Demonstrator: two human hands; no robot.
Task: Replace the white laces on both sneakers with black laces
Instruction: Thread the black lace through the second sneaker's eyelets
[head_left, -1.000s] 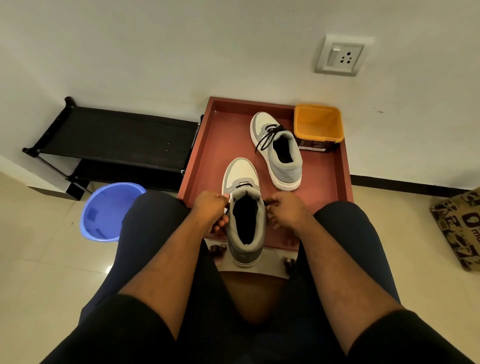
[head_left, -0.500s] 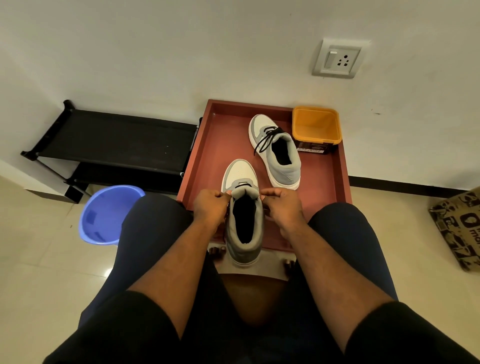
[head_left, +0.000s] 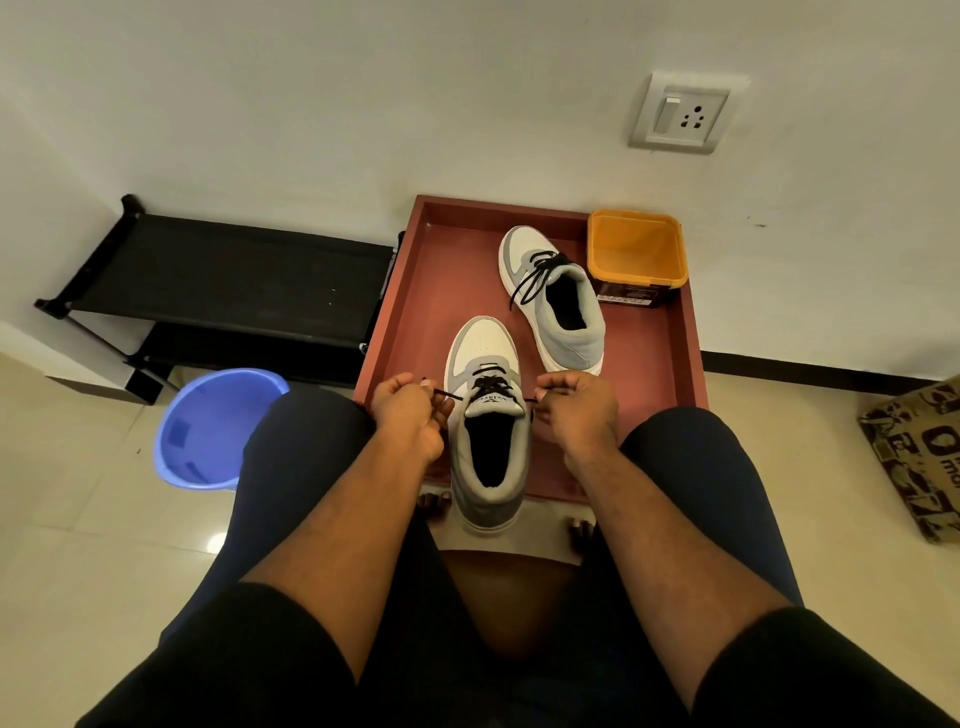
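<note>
A grey and white sneaker (head_left: 488, 441) stands between my knees at the near edge of a red-brown tray (head_left: 670, 364), toe pointing away. A black lace (head_left: 488, 387) crosses its upper eyelets. My left hand (head_left: 408, 415) pinches one lace end on the shoe's left side. My right hand (head_left: 571, 410) pinches the other end on the right side. Both ends are stretched out sideways. A second sneaker (head_left: 556, 299) with a black lace lies further back on the tray, its lace ends hanging loose.
An orange tub (head_left: 636, 254) sits at the tray's far right corner. A blue plastic basin (head_left: 213, 426) is on the floor to the left, a black shoe rack (head_left: 223, 280) behind it. A printed cardboard box (head_left: 919, 457) stands at the right edge. A wall socket (head_left: 680, 117) is above.
My hands have moved apart from the shoe's tongue, drawing the black lace ends outward to both sides. The lacing over the tongue now shows.
</note>
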